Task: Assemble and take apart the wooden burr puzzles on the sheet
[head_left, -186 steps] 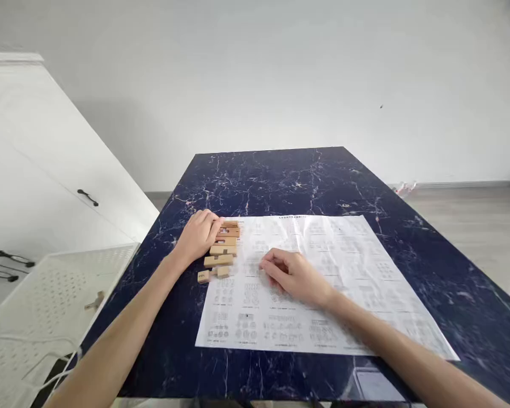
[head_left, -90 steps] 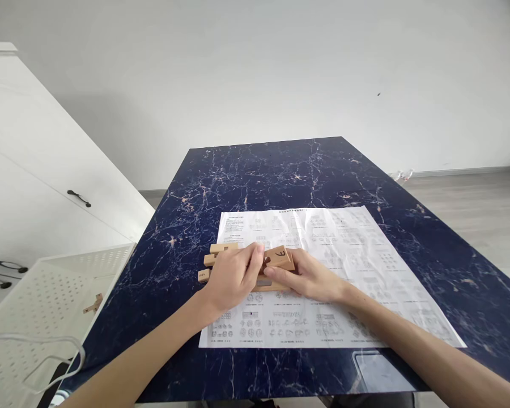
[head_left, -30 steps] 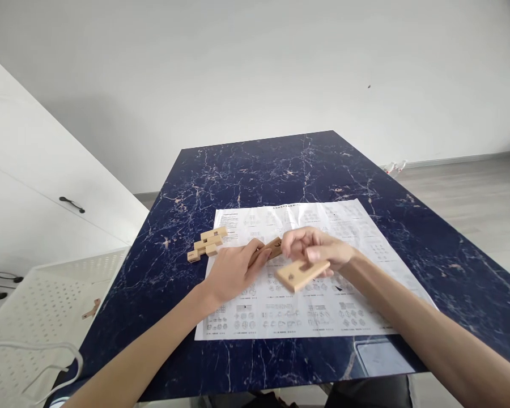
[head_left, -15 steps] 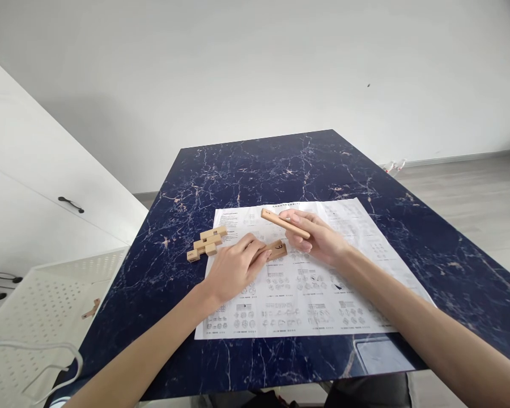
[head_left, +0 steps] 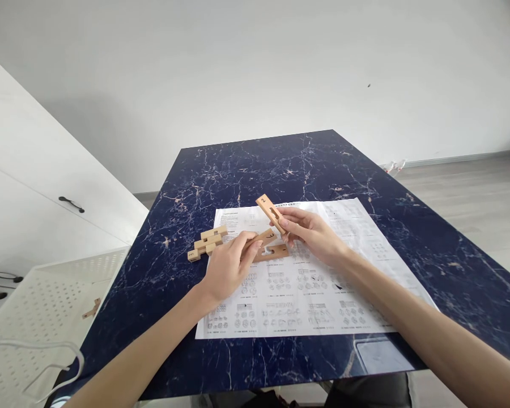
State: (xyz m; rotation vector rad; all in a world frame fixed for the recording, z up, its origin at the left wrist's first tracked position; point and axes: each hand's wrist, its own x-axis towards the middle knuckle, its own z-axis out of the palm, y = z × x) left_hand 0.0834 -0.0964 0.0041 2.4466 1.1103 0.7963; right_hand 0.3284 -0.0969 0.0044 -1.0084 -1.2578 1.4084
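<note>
Blue table (head_left: pixel 229 175) is filling centre frame, bearing a printed sheet (head_left: pixel 289 326). Right hand (head_left: pixel 310 229) is pinching block 2 (head_left: pixel 265 203), tilted, at centre. Left hand (head_left: pixel 232 262) is gripping a second block (head_left: pixel 266 236), just below. Block 1 (head_left: pixel 280 251) is apparently lying on the sheet. Three blocks (head_left: pixel 207 243) are sitting left of centre. Likely hazard: block 2 slipping, should the fingertip pinch be loosening.
</note>
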